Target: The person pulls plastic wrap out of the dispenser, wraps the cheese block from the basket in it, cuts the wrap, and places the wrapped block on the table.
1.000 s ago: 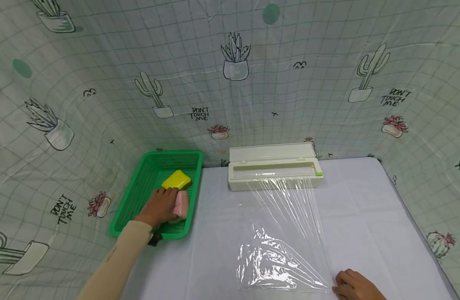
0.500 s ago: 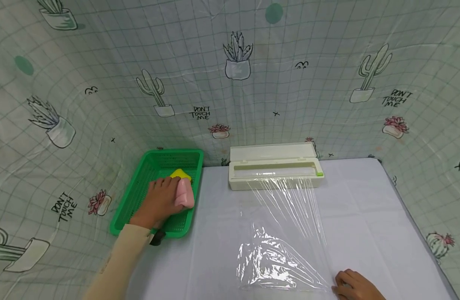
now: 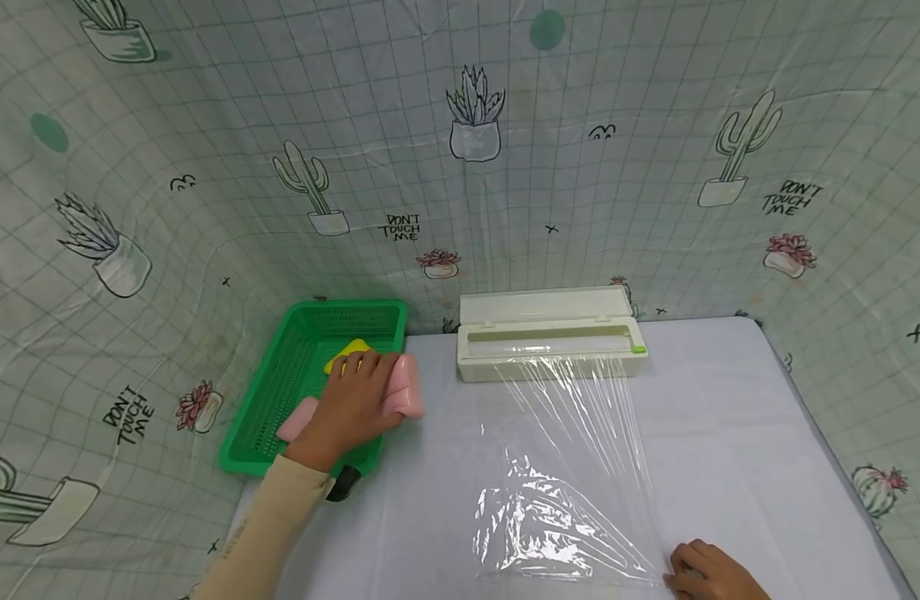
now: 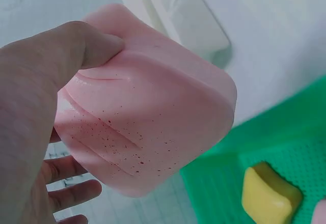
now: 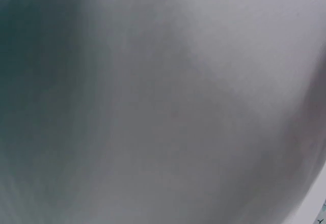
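Observation:
My left hand [image 3: 355, 408] grips a pink sponge [image 3: 405, 387] over the right rim of the green basket [image 3: 253, 400]. In the left wrist view the thumb dents the pink face, which shows small pores. A yellow sponge [image 3: 347, 354], partly hidden behind my fingers, lies in the basket, and so does another pink piece [image 3: 298, 418]. At the front right, my right hand [image 3: 713, 573] pinches the corner of a sheet of plastic wrap [image 3: 557, 517]. That sheet runs back over the table to a white wrap dispenser [image 3: 550, 367]. The right wrist view is a grey blur.
The dispenser's lid [image 3: 542, 305] stands raised at the back, and a green tab [image 3: 638, 349] sits at its right end. White cloth covers the table [image 3: 730, 433]. A curtain [image 3: 550, 183] with printed cacti hangs behind and at both sides.
My left hand has lifted the pink sponge and moved it right, from inside the basket to over its right rim. Another pink piece has come into view there. My right hand has stayed put.

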Demonstrator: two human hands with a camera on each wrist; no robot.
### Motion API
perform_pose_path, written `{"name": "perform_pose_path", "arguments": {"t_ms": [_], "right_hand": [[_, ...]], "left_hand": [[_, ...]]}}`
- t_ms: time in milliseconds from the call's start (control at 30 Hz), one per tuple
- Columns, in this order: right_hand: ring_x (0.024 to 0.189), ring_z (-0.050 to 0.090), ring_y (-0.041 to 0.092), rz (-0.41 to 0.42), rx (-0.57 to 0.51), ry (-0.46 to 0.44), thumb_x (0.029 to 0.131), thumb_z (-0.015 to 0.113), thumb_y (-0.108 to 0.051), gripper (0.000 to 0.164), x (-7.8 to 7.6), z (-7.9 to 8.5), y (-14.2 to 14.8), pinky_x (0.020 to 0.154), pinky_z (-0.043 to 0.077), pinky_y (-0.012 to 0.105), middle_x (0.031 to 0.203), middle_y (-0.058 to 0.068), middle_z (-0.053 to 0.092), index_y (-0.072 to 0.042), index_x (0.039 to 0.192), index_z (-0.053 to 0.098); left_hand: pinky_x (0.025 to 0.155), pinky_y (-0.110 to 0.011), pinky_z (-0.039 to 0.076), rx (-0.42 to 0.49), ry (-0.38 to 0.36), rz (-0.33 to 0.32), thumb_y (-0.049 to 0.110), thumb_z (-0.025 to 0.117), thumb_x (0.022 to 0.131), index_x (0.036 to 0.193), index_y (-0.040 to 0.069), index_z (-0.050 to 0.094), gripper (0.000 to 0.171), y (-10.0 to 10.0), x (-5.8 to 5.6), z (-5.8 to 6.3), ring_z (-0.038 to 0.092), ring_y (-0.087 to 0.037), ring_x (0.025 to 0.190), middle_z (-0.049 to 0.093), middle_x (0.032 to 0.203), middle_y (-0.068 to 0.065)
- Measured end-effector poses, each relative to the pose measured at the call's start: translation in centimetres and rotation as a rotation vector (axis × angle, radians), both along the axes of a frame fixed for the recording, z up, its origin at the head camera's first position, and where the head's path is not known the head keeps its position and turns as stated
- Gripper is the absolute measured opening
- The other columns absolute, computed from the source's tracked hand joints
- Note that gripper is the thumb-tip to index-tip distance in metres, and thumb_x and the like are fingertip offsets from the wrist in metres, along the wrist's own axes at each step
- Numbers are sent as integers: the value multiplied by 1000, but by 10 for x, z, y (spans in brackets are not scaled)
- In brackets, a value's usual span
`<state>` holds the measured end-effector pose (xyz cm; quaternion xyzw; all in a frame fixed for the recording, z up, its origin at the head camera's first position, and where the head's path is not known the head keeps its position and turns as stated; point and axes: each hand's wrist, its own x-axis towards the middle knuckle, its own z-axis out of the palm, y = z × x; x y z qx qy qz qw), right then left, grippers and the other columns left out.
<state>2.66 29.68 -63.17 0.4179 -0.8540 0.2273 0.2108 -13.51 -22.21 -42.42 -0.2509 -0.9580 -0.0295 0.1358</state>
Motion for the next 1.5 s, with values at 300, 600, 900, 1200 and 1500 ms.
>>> {"name": "perform_pose_path", "arguments": {"t_ms": [300, 600, 900, 1200, 1500], "right_hand": [[76, 49, 0, -10, 0, 0, 113, 35, -49, 71, 2, -1, 0, 66, 41, 13, 85, -13, 58, -15, 69, 80], [76, 49, 1, -8, -24, 27, 114, 33, -45, 72, 4, -4, -3, 66, 42, 14, 84, -10, 59, -13, 69, 79], [75, 49, 0, -31, 6, 8, 114, 29, -45, 75, 6, -1, -4, 65, 41, 13, 84, -11, 58, -13, 68, 79], [74, 49, 0, -50, 11, 12, 114, 29, -43, 73, 8, 2, -5, 64, 41, 13, 84, -11, 58, -14, 69, 78], [76, 47, 0, -60, -13, 48, 113, 30, -39, 65, 6, 0, -5, 65, 40, 12, 87, -12, 56, -18, 72, 76]], "left_hand": [[103, -58, 46, -22, 17, -38, 37, 85, 79, 139, 3, 58, 74, 32, 2, -5, 56, -40, 116, 63, 120, -19], [105, -53, 46, -26, -31, -84, 44, 82, 83, 141, 6, 58, 73, 62, 10, -32, 57, -35, 116, 64, 118, -13], [104, -49, 45, -16, -105, -137, 46, 83, 81, 142, 9, 58, 75, 92, 24, -56, 57, -31, 115, 62, 118, -10], [105, -45, 46, -83, -112, -185, 53, 82, 81, 142, 15, 59, 76, 124, 35, -75, 58, -25, 117, 63, 118, -5], [110, -42, 44, -134, -185, -186, 61, 78, 83, 147, 21, 57, 78, 152, 43, -88, 57, -21, 123, 64, 125, -2]]}}
